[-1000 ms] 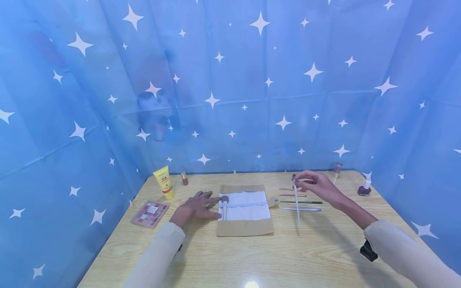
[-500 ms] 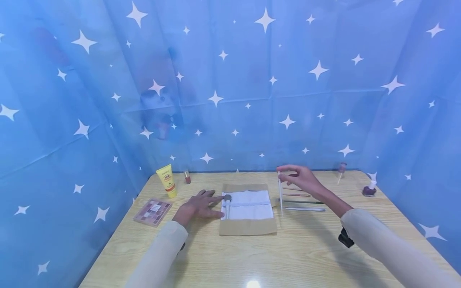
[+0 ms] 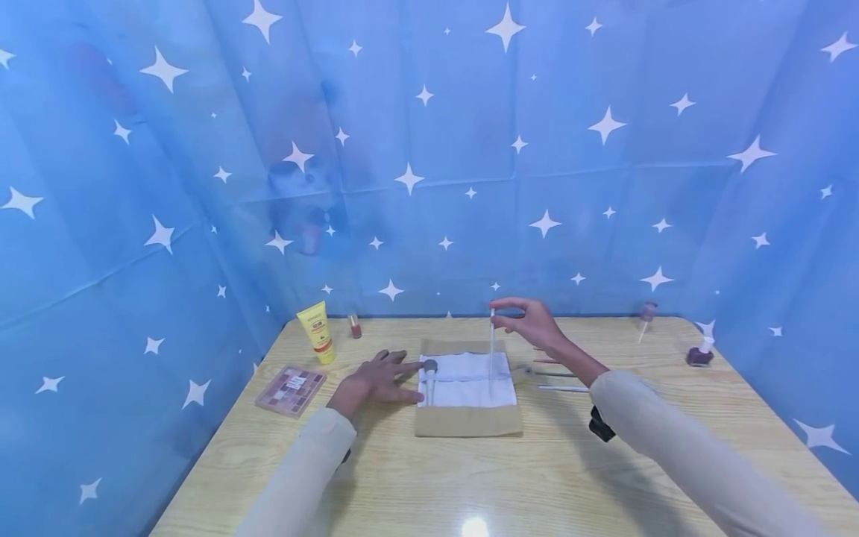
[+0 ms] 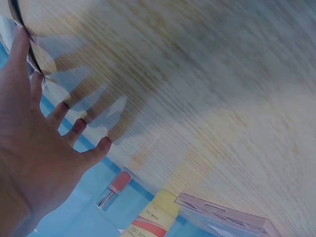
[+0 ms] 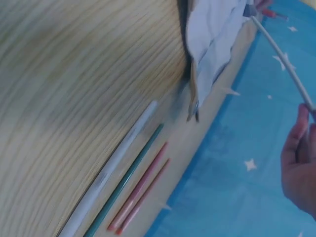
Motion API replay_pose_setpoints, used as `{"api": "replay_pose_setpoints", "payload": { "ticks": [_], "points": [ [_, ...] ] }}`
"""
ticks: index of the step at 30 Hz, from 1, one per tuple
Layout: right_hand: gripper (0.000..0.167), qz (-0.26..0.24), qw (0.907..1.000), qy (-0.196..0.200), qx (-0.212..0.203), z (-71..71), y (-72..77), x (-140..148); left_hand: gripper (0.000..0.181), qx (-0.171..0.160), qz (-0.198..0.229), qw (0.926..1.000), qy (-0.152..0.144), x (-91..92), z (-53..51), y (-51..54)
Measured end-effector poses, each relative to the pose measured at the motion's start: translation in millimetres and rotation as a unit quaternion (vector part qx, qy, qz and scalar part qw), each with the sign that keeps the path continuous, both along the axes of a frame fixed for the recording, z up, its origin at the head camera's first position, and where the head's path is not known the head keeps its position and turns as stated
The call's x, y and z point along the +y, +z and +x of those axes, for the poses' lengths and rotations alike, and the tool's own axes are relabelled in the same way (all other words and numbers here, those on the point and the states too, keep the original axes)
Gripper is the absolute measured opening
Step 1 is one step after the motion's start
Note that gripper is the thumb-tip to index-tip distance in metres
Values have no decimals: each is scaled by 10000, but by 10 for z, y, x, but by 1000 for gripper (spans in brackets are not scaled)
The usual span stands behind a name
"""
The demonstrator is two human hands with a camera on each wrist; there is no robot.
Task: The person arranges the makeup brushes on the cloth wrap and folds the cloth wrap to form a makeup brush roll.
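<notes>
My right hand (image 3: 533,325) pinches a slim white-handled makeup brush (image 3: 492,350) near its top end and holds it upright over the right part of a fabric brush roll (image 3: 468,422). The roll lies unfolded, tan outside with a white lining. At its left side sits a makeup brush (image 3: 430,382) with a fluffy grey head. My left hand (image 3: 379,380), fingers spread, rests at the roll's left edge; the left wrist view shows the thumb and fingers (image 4: 58,112) extended. In the right wrist view, the held brush's handle (image 5: 286,64) slants up from the fingertips.
Several slim sticks lie right of the roll: a white one (image 5: 106,175), a green one (image 5: 123,182) and two pink ones (image 5: 138,190). A palette (image 3: 291,390), yellow tube (image 3: 317,333) and small red bottle (image 3: 355,327) stand left. A dark purple bottle (image 3: 700,356) stands right.
My right hand has carried the white-handled brush leftward, from above the sticks to over the roll's right part. My left hand has stayed at the roll's left edge.
</notes>
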State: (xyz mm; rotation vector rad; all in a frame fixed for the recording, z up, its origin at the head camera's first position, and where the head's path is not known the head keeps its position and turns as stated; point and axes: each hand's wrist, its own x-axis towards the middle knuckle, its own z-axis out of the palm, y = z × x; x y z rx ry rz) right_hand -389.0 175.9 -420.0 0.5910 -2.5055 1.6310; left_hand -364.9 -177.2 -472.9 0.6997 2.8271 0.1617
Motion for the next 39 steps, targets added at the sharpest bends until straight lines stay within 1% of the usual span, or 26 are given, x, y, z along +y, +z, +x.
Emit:
{"api": "replay_pose_setpoints", "payload": {
  "ticks": [4,8,12,17,21,28,33,35,39],
  "points": [
    [35,-157,9999,46,-55,-75,-39,-152,82,-21,17,10000,-18,2,4,-2],
    [33,-211,9998,25,28,-142,-64,-301,82,-38,4,10000,-9,-1,9,9],
    [33,-236,9996,-51,113,-228,-99,-445,83,-27,-13,10000,-5,-10,7,14],
    [32,-371,9992,-168,64,-338,-170,-609,83,20,-68,10000,3,-12,-10,-5],
    [31,-420,9987,-263,67,-393,-213,-702,84,-8,-98,9999,32,-5,-17,-12],
    [31,-446,9984,-345,65,-451,-276,-776,82,-21,-121,9999,54,26,-24,-6],
    [34,-424,9988,-256,-4,-473,-351,-797,82,-12,-131,9999,55,38,-16,4],
    [33,-471,9986,-202,-101,-466,-377,-803,82,-11,-134,9999,56,38,-13,8],
    [33,-351,9990,-76,-276,-443,-415,-830,82,-52,-159,9998,98,26,-5,10]
  ]
}}
